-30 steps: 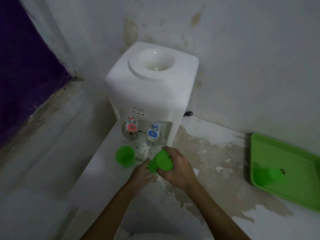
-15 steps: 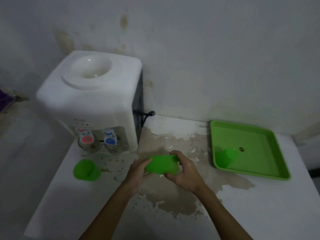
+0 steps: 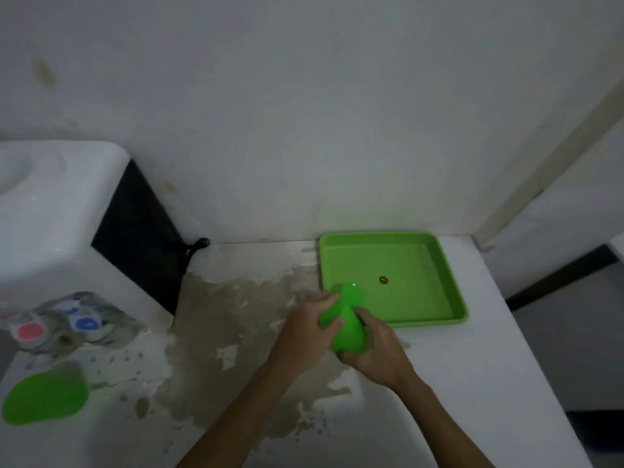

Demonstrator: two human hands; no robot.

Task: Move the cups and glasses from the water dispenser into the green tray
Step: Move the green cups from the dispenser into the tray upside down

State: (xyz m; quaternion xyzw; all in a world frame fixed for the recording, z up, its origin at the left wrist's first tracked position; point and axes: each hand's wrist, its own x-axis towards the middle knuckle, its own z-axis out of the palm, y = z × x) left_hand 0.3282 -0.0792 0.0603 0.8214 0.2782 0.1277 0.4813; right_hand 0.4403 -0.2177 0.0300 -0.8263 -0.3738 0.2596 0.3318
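Both my hands hold one green plastic cup [image 3: 346, 336] just above the table, by the front left corner of the green tray [image 3: 452, 282]. My left hand [image 3: 302, 332] grips its left side and my right hand [image 3: 376, 354] wraps its lower right. Behind it, a second green cup [image 3: 353, 293] stands inside the tray's front left corner. A third green cup [image 3: 44, 395] rests on the table before the white water dispenser [image 3: 57, 214]. Blurred clear glasses [image 3: 98, 327] sit under its red and blue taps.
The tray holds a small dark spot [image 3: 383, 280] near its middle. A black cord [image 3: 199, 244] loops at the wall behind the dispenser. The white table [image 3: 472, 383] has a worn, stained patch in the middle and drops off at its right edge.
My hands have carried the green cup from the dispenser's taps rightward to the tray's front left corner. The view has swung right with them.
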